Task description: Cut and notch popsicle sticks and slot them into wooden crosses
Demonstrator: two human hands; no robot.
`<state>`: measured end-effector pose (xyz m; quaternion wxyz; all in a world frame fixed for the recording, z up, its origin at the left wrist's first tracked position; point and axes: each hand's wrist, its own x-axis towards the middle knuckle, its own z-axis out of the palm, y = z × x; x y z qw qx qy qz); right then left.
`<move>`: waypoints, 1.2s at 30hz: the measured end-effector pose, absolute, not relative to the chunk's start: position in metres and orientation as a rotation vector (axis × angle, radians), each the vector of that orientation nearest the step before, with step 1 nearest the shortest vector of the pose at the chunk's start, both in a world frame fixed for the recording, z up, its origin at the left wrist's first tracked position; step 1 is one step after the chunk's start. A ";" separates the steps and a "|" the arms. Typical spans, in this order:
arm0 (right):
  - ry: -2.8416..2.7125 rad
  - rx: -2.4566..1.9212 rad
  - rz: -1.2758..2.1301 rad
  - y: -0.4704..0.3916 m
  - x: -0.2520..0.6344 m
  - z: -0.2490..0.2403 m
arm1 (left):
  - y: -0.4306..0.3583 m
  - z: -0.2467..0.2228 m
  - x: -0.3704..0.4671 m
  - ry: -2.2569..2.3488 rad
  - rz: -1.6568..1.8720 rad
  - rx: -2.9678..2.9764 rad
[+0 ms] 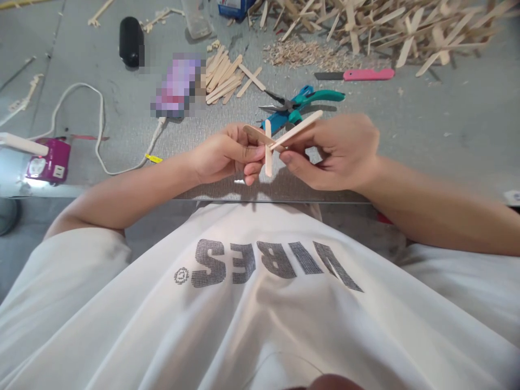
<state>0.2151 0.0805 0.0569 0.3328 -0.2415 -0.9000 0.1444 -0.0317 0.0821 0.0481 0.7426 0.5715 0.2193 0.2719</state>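
Between my two hands, just over the table's near edge, is a small craft-stick airplane (pixel 298 130) made of crossed wooden sticks. My left hand (pixel 225 154) pinches it near the short cross stick, with thumb and fingers closed. From the other side, the thumb and fingers of my right hand (pixel 341 151) are closed on a stick of the same piece. My right fingers partly hide the joint's far side. Just beyond the hands lie teal-handled pliers (pixel 320 96), resting on a blue tool (pixel 276 120).
Loose craft sticks (pixel 223 78) lie past my left hand. A pink-handled knife (pixel 369 75), wood shavings (pixel 309 54) and a heap of stick assemblies (pixel 406 32) are at the back right. Leftward are a blurred phone (pixel 179 86), white cable (pixel 99 124), black case (pixel 130 40) and purple device (pixel 57 157).
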 end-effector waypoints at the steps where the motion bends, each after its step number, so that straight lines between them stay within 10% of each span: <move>1: -2.359 -0.631 0.394 0.081 0.215 0.057 | 0.082 0.049 -0.031 0.470 0.598 1.238; 36: -2.036 -0.395 0.194 0.095 0.211 0.050 | 0.084 0.053 -0.035 0.569 0.644 1.302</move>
